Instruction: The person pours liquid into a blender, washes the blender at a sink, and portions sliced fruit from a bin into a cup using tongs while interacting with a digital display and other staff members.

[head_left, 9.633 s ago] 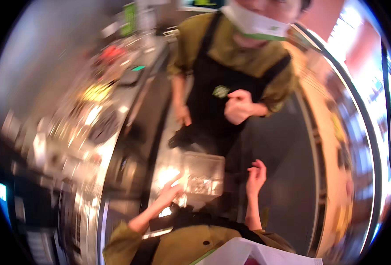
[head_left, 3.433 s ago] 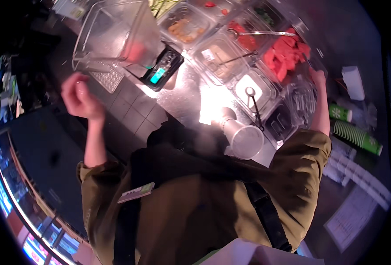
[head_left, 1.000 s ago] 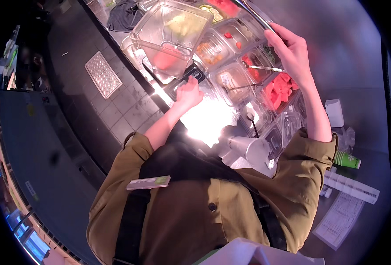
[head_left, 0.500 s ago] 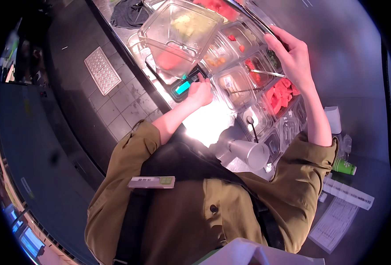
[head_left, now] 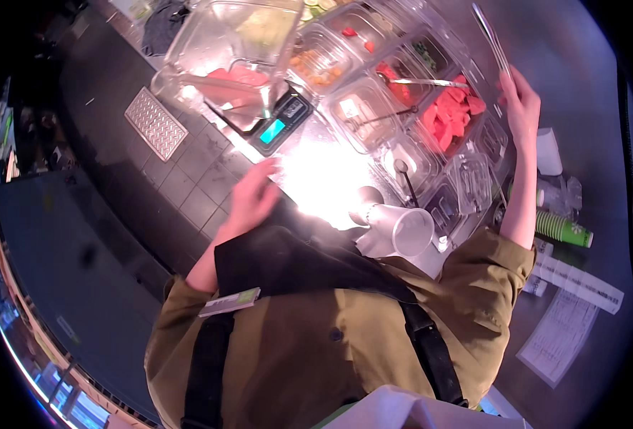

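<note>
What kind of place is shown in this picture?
Probably a food-service prep counter: clear plastic tubs of chopped red and orange ingredients, a small digital scale, and a stack of green paper cups.

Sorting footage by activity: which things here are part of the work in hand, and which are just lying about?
In hand:
right hand holding metal tongs
left hand near the scale
tub of red pieces

Lying about:
white cup
green cup stack
paper sheets
</note>
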Available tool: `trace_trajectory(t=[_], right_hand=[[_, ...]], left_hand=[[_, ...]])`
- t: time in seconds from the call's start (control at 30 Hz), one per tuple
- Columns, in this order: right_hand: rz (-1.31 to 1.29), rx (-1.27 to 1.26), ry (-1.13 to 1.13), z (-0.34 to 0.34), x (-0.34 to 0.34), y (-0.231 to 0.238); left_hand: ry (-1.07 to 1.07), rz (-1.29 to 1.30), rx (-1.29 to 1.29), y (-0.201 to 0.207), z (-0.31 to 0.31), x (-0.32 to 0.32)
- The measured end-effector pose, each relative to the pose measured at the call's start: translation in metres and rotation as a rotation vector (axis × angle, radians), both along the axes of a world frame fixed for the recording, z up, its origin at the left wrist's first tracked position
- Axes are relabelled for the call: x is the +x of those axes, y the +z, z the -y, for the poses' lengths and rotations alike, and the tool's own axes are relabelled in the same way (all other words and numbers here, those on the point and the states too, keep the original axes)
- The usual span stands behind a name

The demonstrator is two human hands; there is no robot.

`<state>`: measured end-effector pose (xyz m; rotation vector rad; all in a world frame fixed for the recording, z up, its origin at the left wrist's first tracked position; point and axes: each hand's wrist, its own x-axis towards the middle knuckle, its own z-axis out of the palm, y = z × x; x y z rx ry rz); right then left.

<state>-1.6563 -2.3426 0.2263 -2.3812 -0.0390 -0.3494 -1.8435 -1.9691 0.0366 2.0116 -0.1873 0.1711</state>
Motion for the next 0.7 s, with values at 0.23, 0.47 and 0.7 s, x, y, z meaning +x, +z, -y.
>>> trace_trajectory(t=[0.23, 0.47, 0.7], right_hand=[[-0.541, -0.706, -0.494, 0.171, -0.042, -0.114], [-0.591, -0.749, -0.389, 0.177, -0.007, -0.171], [-0.698, -0.124, -0.305, 0.181, 0.004, -0.169]], left_hand=[[0.752, 0.15, -0.024, 0.016, -0.07, 0.012], [0.788, 0.342, -0.025, 0.038, -0.085, 0.044], [0.885, 0.375, 0.122, 0.061, -0.103, 0.032]])
